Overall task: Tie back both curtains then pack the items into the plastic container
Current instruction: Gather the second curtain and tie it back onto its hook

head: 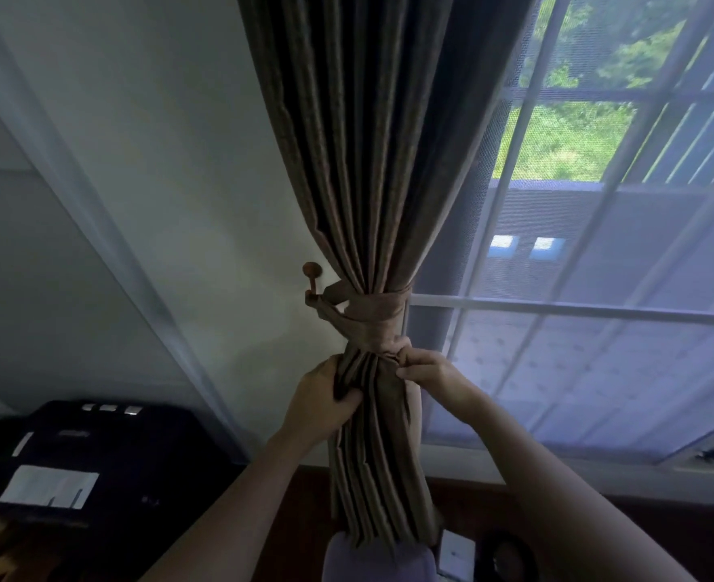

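At the far lower left we see a black case with a white label on it, standing against the pale wall. Further right, a wooden hook juts from that wall. A brown tie runs from the hook and wraps tightly round the curtain, touching it all the way round.

The curtain hangs from the top of the view in long brown pleats. It narrows to the tie, just beside the hook, and falls below it as a tight bundle between our two forearms.

Our left hand is clenched on the left side of that bundle just under the tie, with fingers curled round several folds and the thumb on the front. Our right hand is at the right side, slightly higher. Its fingers pinch bunched curtain cloth right at the tie's lower edge, with knuckles against the fabric. Both arms reach up from the bottom edge.

To the right, behind the curtain, is the window with white bars. A grey mesh covers it, and green leaves show through the upper panes.
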